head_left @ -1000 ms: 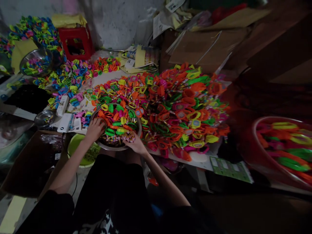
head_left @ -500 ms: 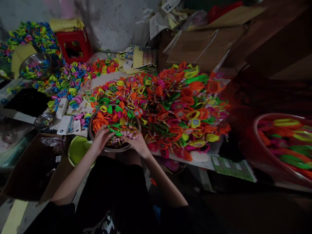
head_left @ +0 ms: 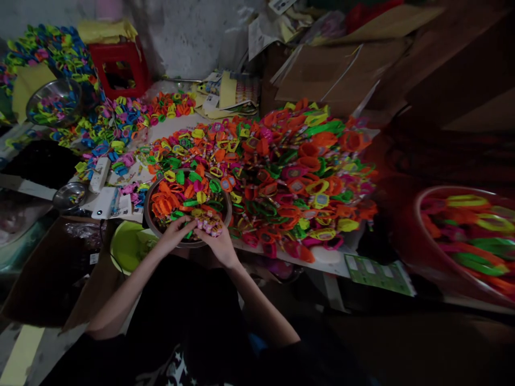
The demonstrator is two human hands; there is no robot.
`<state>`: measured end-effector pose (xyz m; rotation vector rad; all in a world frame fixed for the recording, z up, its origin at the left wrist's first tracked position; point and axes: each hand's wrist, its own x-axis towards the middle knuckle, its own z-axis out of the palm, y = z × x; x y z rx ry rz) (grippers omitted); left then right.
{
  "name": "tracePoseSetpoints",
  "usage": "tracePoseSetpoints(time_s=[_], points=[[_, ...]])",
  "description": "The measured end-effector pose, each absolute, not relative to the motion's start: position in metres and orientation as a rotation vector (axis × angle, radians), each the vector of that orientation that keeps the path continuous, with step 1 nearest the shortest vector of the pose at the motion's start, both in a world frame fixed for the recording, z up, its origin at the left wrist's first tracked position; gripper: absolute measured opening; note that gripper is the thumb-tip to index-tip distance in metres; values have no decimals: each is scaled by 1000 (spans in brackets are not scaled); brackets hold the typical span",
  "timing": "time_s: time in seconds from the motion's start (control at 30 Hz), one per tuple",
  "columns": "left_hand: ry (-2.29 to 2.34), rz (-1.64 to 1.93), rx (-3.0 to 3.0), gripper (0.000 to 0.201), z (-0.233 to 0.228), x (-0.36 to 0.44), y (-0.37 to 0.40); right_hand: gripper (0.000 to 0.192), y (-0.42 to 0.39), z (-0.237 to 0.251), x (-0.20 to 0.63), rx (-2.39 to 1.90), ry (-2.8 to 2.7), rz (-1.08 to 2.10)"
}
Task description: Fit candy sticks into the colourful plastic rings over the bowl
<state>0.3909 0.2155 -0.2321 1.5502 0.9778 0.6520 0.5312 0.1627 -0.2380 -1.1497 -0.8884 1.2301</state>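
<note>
A round metal bowl (head_left: 149, 188) sits at the table's near edge, filled with orange, green and yellow plastic pieces. My left hand (head_left: 174, 231) is over the bowl's near rim, fingers pinched on a green plastic piece (head_left: 185, 234). My right hand (head_left: 219, 244) is cupped palm-up beside it, holding a bunch of small pink and yellow pieces (head_left: 209, 223). The two hands almost touch at the fingertips.
A large heap of bright plastic pieces (head_left: 289, 171) covers the table behind the bowl. A yellow-green tub (head_left: 124, 244) stands below the table edge at left. A small metal dish (head_left: 70, 195), a red stool (head_left: 118, 67) and a red basin (head_left: 462, 241) surround the spot.
My left hand moved from the bowl's left side to its near rim and picked up a green piece. My right hand rose slightly with its bunch, closing toward the left.
</note>
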Motion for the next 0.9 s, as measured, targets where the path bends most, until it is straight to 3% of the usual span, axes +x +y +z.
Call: tracePoseSetpoints(time_s=[0.2,0.43,0.9], points=[[1008,731,1596,35,-235,390,208,40,163,-242,536,-1225,-864,1123],[1209,655,2238,23,-218,375,202,34,145,-229,558,-1278,-1230,935],[1129,483,2778,32,-187,378,192,38,124,-211,556,-1361,-1564,655]])
